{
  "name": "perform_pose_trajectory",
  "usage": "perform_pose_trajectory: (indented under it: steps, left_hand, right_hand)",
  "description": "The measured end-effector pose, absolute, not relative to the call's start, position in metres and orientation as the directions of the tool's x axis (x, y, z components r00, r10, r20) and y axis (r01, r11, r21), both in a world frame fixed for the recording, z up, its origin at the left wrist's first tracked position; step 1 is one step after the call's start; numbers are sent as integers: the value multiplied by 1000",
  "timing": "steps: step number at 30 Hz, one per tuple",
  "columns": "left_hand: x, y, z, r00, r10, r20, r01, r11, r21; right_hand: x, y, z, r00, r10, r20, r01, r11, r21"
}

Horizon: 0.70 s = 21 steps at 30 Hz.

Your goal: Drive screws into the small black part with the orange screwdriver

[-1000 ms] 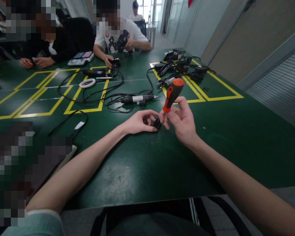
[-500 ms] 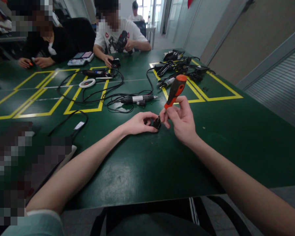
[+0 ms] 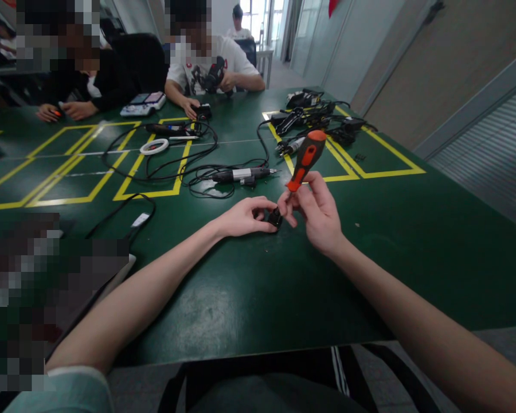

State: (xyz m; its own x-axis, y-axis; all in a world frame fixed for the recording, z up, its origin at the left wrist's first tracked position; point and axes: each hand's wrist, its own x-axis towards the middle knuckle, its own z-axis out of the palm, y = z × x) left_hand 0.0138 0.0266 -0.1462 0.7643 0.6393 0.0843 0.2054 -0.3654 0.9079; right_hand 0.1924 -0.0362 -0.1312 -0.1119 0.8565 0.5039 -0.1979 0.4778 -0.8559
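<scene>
My right hand [image 3: 318, 215] pinches an orange and black screwdriver [image 3: 305, 159] near its lower end, handle pointing up and away, tip down at a small black part [image 3: 275, 217]. My left hand [image 3: 245, 217] curls its fingers around that small black part and keeps it on the green table [image 3: 249, 298]. The two hands touch at the part. The screwdriver's blade is hidden between my fingers.
Black cables and a pen-shaped power tool [image 3: 241, 174] lie just beyond my hands. A white ring [image 3: 153, 146] and yellow floor-tape boxes mark the table. More black cables and chargers [image 3: 313, 117] sit at the far right. Two people [image 3: 210, 69] work at the far side.
The screwdriver handle has tilted slightly and turned in my right fingers. My left hand stays on the small black part. The view has shifted a little downward.
</scene>
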Motion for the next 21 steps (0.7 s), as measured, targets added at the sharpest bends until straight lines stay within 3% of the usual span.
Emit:
perform_pose_trajectory:
  steps: [7,16,21]
  left_hand:
    - [14,26,-146,762,643,77,240,-391,888]
    - [14,26,-146,750,659,58,213,-324,922]
    - [14,26,-146,741,671,16,217,-262,941]
  right_hand:
    - [191,-36,-133,-70,858,510,-192,490,-850]
    - [193,-40,-127,-125,870,477,-91,469,-879]
    - [192,-39,-128,-121,866,485,-120,473,-873]
